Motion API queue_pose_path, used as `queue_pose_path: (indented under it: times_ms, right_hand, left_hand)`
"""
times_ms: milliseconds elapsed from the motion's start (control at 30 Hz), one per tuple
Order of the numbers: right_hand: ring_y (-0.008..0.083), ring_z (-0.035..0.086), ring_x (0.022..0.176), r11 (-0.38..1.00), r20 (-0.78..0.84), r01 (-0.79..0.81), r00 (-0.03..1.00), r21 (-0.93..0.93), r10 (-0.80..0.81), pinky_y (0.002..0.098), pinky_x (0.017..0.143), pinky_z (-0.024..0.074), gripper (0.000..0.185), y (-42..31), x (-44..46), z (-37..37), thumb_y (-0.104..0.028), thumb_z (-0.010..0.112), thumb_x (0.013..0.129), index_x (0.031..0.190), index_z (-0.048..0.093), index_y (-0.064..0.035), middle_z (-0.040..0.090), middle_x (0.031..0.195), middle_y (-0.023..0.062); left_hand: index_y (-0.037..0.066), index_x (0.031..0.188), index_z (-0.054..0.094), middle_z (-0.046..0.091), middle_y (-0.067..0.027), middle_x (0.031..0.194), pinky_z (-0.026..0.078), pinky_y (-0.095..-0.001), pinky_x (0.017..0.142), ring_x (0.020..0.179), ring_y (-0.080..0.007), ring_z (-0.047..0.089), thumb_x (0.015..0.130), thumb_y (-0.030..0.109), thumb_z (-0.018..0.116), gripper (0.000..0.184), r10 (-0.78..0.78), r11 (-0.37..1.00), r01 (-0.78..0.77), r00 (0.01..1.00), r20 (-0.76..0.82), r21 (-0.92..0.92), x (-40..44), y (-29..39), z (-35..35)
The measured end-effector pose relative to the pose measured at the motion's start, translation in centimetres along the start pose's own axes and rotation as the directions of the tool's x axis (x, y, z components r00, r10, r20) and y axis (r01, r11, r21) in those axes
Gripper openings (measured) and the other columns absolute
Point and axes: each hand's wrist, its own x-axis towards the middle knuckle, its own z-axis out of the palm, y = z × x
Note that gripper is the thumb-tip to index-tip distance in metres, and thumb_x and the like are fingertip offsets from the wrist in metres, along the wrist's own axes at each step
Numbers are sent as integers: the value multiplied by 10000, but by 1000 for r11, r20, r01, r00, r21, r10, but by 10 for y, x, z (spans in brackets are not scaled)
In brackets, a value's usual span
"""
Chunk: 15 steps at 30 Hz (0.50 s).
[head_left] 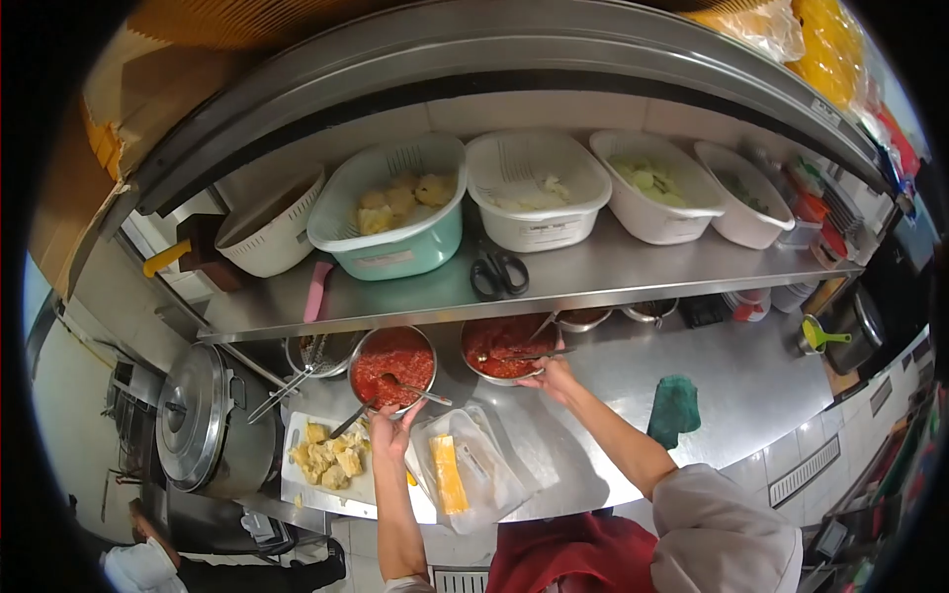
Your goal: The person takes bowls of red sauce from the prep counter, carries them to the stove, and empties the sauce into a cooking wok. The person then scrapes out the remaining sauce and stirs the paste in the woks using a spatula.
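- The left hand is at the near side of a round metal bowl of chunky red sauce, its fingers and thumb apart beside the rim; how firm this grip is, I cannot tell.
- The right hand has its grip closed on the near right edge of a second metal bowl, with darker red sauce, thumb above and fingers below.
- Both bowls stand on the stainless steel bench, under the front edge of a steel shelf, near each other but apart.
- Metal utensils lie in both bowls, handles over the rims (two handles cross the near rim of the left one).
- Left of the left bowl, a wire strainer with a long handle rests over another container.
- Nearer the person, a white cutting board carries pale yellow chunks.
- Beside it, a clear plastic bag lies with a yellow block.
- A dark green cloth lies well to the right.
- Plastic baskets of food, black-handled scissors and a pink handle are on the shelf.
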Motion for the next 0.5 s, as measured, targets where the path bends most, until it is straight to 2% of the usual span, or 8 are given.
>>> queue_pose_path:
  times_ms: [33,67,167,233,367,400,467,500]
  right_hand:
    - [484,610,1166,995,-28,49,998,-84,-51,525,847,650,917,-1,-20,1,38,414,926,1555,-109,-374,344,1492,277]
    - [484,610,1166,996,-40,44,998,-79,-48,525,847,650,917,-2,-36,-1,38,414,926,1555,-109,-374,344,1492,277]
    - [487,602,1180,994,-79,33,996,-103,-41,529,859,641,930,-7,-82,-16,41,419,921,1553,-113,-387,336,1496,267]
    - [468,584,1208,994,-93,5,996,-110,-15,585,951,590,847,-13,-111,-29,56,435,921,1564,-7,-273,367,1484,237]
    - [466,595,1196,996,-92,-79,993,-46,74,570,941,597,868,-16,-154,-76,48,445,927,1572,-21,-299,345,1494,224]
    - [464,604,1183,994,-124,-77,990,-83,66,563,932,602,873,-22,-169,-82,44,451,929,1577,-22,-300,361,1479,221]
    - [462,614,1169,990,-163,-90,984,-113,71,557,924,607,878,-37,-200,-90,41,457,931,1582,-22,-301,376,1465,218]
    - [465,613,1174,987,-140,-77,988,-141,57,555,922,610,840,-48,-214,-94,47,453,921,1568,13,-258,372,1473,242]
  left_hand:
    - [95,1461,290,403,-255,1473,548,-681,982,1283,-517,505,831,-173,425,698,4,999,-2,999,-36,45,-9,1,8]
    - [95,1461,290,403,-255,1473,548,-681,982,1283,-517,505,831,-173,425,698,-8,999,10,999,-42,49,-18,0,10]
    - [79,1474,377,475,-223,1453,532,-640,1028,1278,-431,548,817,-142,506,705,47,990,-45,999,-18,133,-45,-5,21]
    - [87,1470,367,456,-212,1461,551,-628,1012,1279,-438,541,821,-152,497,704,-4,994,4,1000,-5,108,-54,-10,10]
    - [108,1498,339,437,-201,1478,571,-606,995,1282,-441,536,844,-152,492,720,-59,996,60,998,-11,69,-96,-33,25]
    - [113,1507,331,433,-203,1487,572,-606,991,1282,-441,539,848,-149,492,728,-70,997,71,997,-31,22,-106,-41,34]
    - [121,1517,321,424,-202,1499,572,-600,992,1288,-441,537,851,-147,487,737,-60,997,62,997,-42,49,-130,-61,48]
    - [129,1527,310,415,-202,1511,573,-594,993,1293,-441,535,854,-144,482,746,-45,996,48,998,-45,74,-143,-72,55]
